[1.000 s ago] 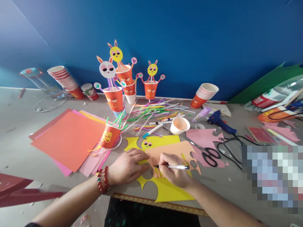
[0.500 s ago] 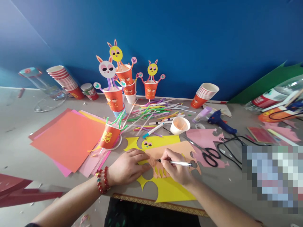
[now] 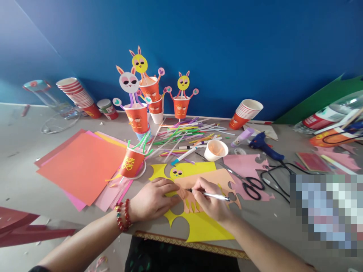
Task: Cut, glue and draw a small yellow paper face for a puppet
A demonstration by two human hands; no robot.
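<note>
1. Clamp lightly: the right hand's [image 3: 208,196] fingers pinch a slim, pale, black-tipped pen [image 3: 217,196].
2. Steady the thin, peach-orange paper sheet [image 3: 212,179] under those fingers; the left hand's [image 3: 154,198] fingers lie outstretched, palm-down, by its left edge.
3. Draw clear of the leaf-shaped gaps [image 3: 193,206] just below the pinching fingertips.

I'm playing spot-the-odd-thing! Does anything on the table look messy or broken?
Yes: the colored sticks lie in a loose, crisscrossed jumble, not a neat bundle. Also, the yellow paper beneath the peach sheet has big curved bites missing, probably from cutting shapes out.
</note>
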